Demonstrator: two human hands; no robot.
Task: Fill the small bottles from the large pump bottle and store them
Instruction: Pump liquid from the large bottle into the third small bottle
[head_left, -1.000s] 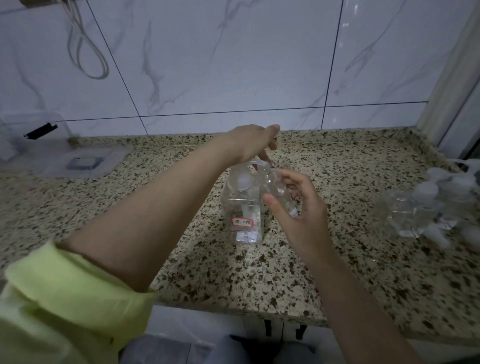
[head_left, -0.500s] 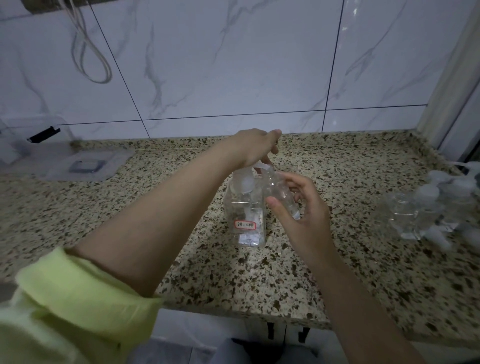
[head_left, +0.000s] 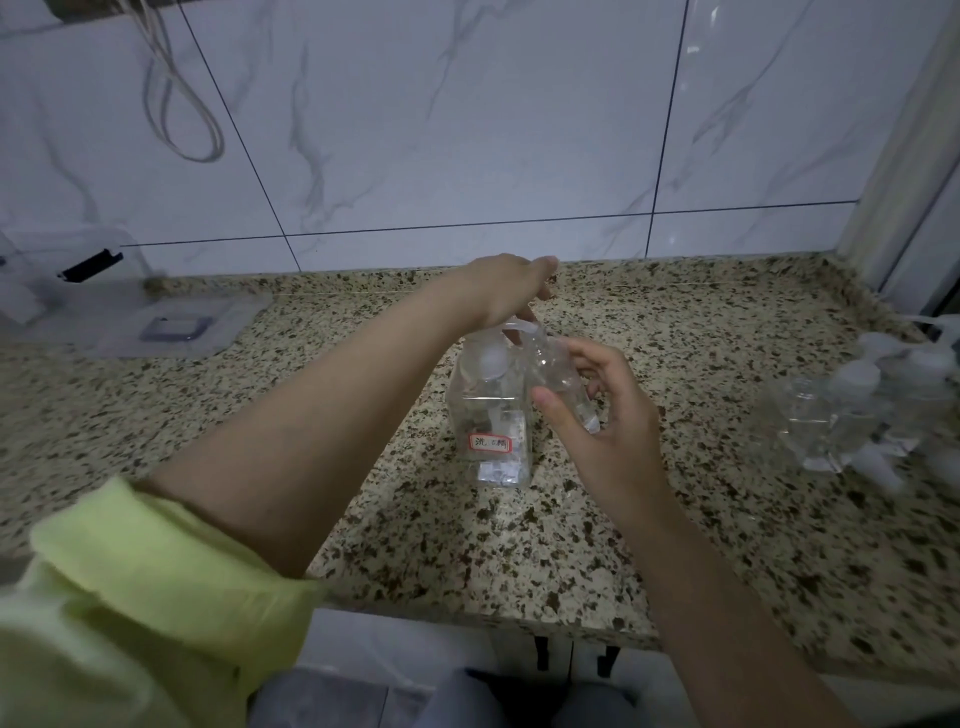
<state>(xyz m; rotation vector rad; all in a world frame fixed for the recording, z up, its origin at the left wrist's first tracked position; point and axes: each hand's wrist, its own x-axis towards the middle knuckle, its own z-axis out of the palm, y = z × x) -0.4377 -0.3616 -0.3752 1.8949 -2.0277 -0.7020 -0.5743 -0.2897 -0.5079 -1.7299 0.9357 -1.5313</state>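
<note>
A large clear pump bottle (head_left: 491, 421) with a red-edged label stands mid-counter. My left hand (head_left: 511, 288) lies over its white pump head (head_left: 519, 327), fingers stretched forward and pressing on it. My right hand (head_left: 602, 410) holds a small clear bottle (head_left: 558, 371) tilted against the pump spout, thumb in front and fingers curled behind it. A little clear liquid shows at the small bottle's lower end.
Several small clear bottles with white caps (head_left: 862, 410) lie clustered at the counter's right. A clear plastic box (head_left: 57, 280) and its flat lid (head_left: 166, 325) sit at the back left. A looped cord (head_left: 176, 109) hangs on the marble-tiled wall. The granite counter edge (head_left: 467, 618) runs near me.
The view drifted slightly; both hands stay at the pump bottle, the left hand still on the pump head, the right still holding the small bottle at the spout.
</note>
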